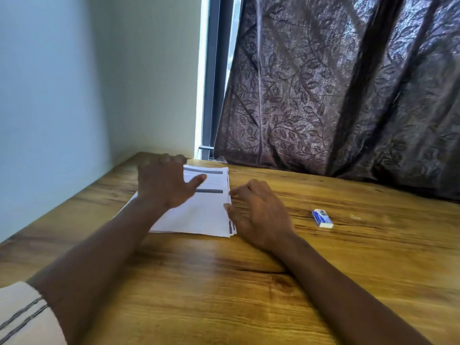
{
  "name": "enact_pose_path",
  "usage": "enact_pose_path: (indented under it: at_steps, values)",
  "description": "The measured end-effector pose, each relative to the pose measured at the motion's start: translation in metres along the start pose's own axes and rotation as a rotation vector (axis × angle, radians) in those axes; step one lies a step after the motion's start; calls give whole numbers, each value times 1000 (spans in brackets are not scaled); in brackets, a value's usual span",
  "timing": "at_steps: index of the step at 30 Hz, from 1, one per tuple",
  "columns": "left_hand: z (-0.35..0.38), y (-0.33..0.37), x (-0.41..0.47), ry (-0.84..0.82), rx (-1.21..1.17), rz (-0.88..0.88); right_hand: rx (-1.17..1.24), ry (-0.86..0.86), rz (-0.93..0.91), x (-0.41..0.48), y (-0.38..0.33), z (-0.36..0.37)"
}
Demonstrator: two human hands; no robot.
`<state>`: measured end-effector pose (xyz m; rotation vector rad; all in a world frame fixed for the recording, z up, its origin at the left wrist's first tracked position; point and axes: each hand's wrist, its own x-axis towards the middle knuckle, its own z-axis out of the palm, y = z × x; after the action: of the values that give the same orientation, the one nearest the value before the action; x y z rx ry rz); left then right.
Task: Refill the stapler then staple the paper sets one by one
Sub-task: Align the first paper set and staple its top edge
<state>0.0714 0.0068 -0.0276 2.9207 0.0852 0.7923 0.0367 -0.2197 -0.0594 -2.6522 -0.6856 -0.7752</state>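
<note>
Wood-grain surface (224, 295) tucked into a corner, pale wall (62, 95) on the left, a strip of window frame (214, 70) at the far side, and a dark leafy curtain (348, 83) hanging down to the far right edge. The paper stack (199, 215) lies far left of the middle. The left hand (164, 183) is over its far left part, fingers spread, thumb out. The right hand (258, 215) sits at the stack's right edge with its fingers curled; it's too blurry to tell if it's pinching the sheets. A small white and blue box (322, 218) lies just right of that hand.
</note>
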Motion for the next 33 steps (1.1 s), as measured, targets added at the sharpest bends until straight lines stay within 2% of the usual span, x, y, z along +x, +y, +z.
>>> enact_pose_path:
  at_steps: [3,6,11,18,21,24,28,33]
  values:
    - [3,-22,4,-22,6,-116,68,-165,-79,-1,-10,5]
    - [3,-35,5,-40,0,-191,77,-312,-73,1,-10,9]
    - [10,-50,13,-173,-129,-300,119,-371,-30,1,-7,11]
    - [13,-58,14,55,-449,-453,146,-372,-22,1,-4,15]
    - [11,-59,14,105,-529,-451,175,-369,-7,0,-3,16]
    - [5,-58,16,119,-681,-404,323,-280,49,0,-2,14]
    - [-16,-47,16,122,-1064,-263,634,12,233,4,4,8]
    - [-30,-27,10,190,-1338,-188,1013,137,381,11,14,-2]
